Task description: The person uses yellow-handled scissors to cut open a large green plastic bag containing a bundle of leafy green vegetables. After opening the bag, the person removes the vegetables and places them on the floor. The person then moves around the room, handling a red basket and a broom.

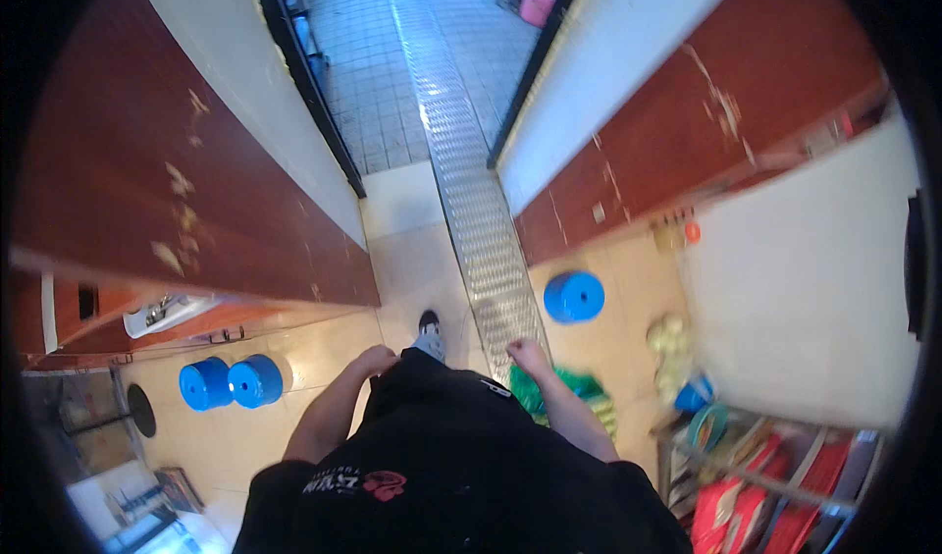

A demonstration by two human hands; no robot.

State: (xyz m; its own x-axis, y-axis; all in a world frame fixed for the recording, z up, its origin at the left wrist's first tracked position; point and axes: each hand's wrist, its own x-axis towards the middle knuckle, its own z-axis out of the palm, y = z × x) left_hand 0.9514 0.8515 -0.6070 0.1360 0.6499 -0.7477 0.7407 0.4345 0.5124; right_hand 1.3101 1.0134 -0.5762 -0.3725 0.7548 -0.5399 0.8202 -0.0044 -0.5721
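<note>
My left hand hangs low beside the black shirt, near its lower edge; whether it touches the cloth or how its fingers lie cannot be told. My right hand is held out over the metal drain grating, its fingers curled, with nothing visible in it. Beneath my right forearm lies a green mesh sack with pale green produce by it. One shoe shows on the tiled floor in front of the shirt.
The grating runs through a doorway with a dark frame. Blue round stools stand at left and right. Red-brown wall panels flank the passage. A rack holds red packages at lower right. A pink bucket stands beyond the doorway.
</note>
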